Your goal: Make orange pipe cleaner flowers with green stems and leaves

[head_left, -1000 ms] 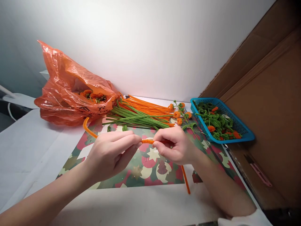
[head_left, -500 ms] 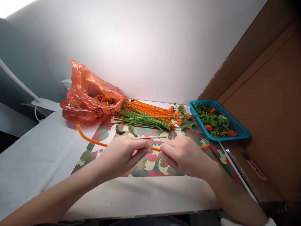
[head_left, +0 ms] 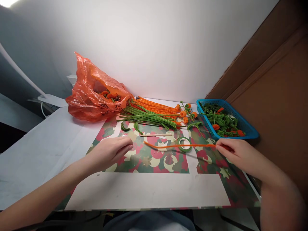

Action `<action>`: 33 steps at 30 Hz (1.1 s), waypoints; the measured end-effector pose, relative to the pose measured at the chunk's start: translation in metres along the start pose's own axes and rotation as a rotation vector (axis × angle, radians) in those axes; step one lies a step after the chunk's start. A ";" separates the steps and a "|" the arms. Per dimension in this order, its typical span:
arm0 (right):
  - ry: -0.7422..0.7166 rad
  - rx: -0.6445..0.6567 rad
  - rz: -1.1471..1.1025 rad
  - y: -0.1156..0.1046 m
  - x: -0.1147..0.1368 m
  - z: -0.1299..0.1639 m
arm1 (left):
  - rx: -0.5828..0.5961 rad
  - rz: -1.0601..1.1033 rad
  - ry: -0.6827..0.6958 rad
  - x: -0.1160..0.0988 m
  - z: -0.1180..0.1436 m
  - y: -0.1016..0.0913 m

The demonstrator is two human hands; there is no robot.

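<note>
Now the hands have split apart. Half a second ago both were pinched together over the middle of the patterned mat (head_left: 154,160), working one orange pipe cleaner (head_left: 179,146) between them; the right hand (head_left: 234,154) has since swung out to the right, close to the blue basket (head_left: 250,133), and drawn the pipe cleaner with it. Thumb and fingers are closed on the pipe cleaner's right end, and the rest runs out nearly straight to the left, low over the mat, its free tip ending just below the thin wooden stick (head_left: 156,135). It passes across the ring of green tape (head_left: 184,143), which the hands covered before and which is now in plain view.

The left hand (head_left: 109,152) has let go. It rests over the mat's left part, fingers loosely curled and pointing right, with nothing in it that I can see; a small pale glint sits just beyond its knuckles, too small to tell.

Behind, the bundle of green and orange stems (head_left: 151,114) lies where it was, beside the orange plastic bag (head_left: 96,93). Two short green pieces (head_left: 131,126) lie near the bundle's front edge. The basket is filled with green curls and orange buds.
</note>
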State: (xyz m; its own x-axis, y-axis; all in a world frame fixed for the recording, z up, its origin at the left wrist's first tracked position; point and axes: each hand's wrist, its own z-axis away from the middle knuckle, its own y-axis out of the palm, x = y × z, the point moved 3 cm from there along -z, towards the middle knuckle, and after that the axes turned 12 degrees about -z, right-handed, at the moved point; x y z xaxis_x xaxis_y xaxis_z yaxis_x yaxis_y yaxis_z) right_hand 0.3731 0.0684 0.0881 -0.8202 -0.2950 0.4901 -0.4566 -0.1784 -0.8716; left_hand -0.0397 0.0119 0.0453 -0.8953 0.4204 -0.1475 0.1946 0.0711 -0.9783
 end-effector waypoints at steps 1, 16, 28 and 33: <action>0.024 0.077 0.046 0.005 -0.003 -0.003 | -0.029 -0.041 -0.008 0.002 -0.004 0.005; -0.333 -0.068 0.204 0.145 0.132 -0.094 | -0.121 -0.360 0.192 -0.007 -0.078 0.057; -0.309 0.053 0.263 0.154 0.125 -0.139 | -0.134 -0.197 0.089 -0.002 -0.044 0.056; -0.321 0.049 0.187 0.149 0.127 -0.143 | -0.050 0.186 -0.101 0.012 -0.033 0.054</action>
State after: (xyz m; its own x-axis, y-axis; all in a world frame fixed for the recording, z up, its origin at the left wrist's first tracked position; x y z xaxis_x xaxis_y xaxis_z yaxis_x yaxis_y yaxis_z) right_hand 0.1514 0.1388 0.0187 -0.7347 -0.6046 0.3076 -0.2856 -0.1356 -0.9487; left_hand -0.0269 0.0511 -0.0044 -0.8773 0.3379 -0.3407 0.3771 0.0464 -0.9250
